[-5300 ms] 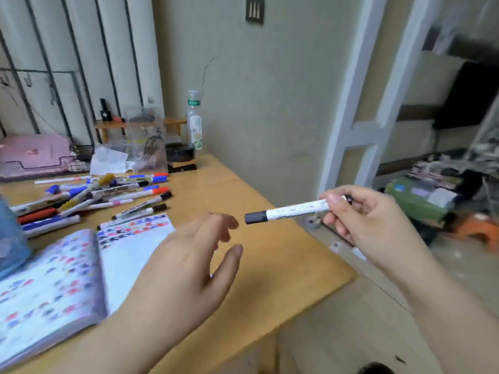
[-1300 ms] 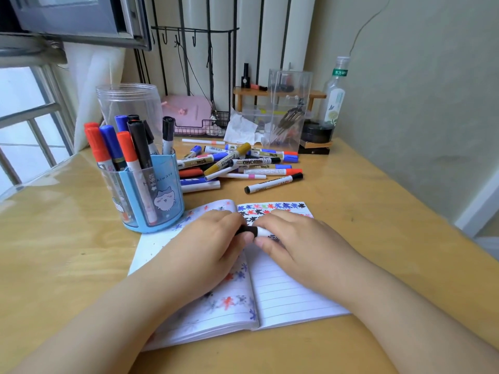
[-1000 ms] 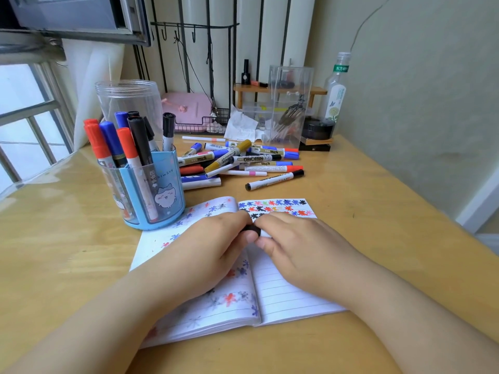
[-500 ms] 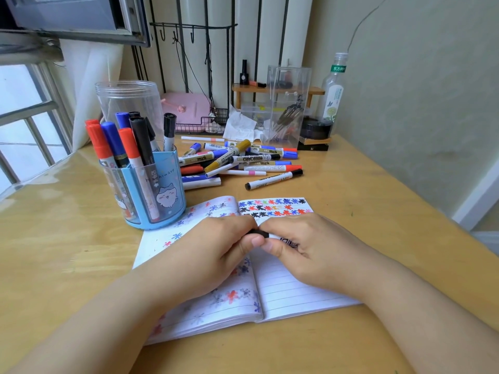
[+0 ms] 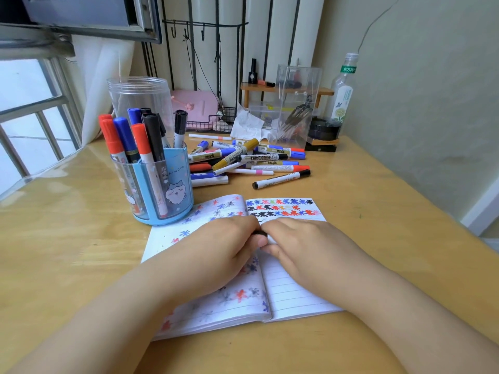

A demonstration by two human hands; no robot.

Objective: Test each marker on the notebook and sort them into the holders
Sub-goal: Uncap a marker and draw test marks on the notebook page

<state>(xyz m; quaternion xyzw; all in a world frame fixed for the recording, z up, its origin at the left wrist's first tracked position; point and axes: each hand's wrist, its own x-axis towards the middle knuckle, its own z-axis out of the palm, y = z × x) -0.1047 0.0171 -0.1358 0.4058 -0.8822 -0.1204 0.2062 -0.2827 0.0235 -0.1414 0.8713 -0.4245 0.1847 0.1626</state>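
An open lined notebook [image 5: 293,290] lies on the wooden desk, its pages dotted with coloured star marks. Over its middle my left hand [image 5: 216,255] grips the black cap of a white marker [image 5: 260,233], and my right hand [image 5: 305,252] grips the marker's body; only a sliver of cap and barrel shows between them. A blue holder [image 5: 172,190] left of the notebook carries several red, blue and black markers. Behind it stands a clear plastic jar [image 5: 140,103]. A pile of loose markers [image 5: 251,161] lies beyond the notebook.
At the back stand a clear acrylic box [image 5: 297,103], a plastic bottle [image 5: 343,90], a black round tin [image 5: 324,129], a small wooden shelf, crumpled tissue [image 5: 247,125] and a pink case. The wall runs along the right; a window is on the left.
Since five seconds ago the marker came from mid-air down over the notebook and my left hand took its cap. In the last second the hands closed together, hiding more of the marker.
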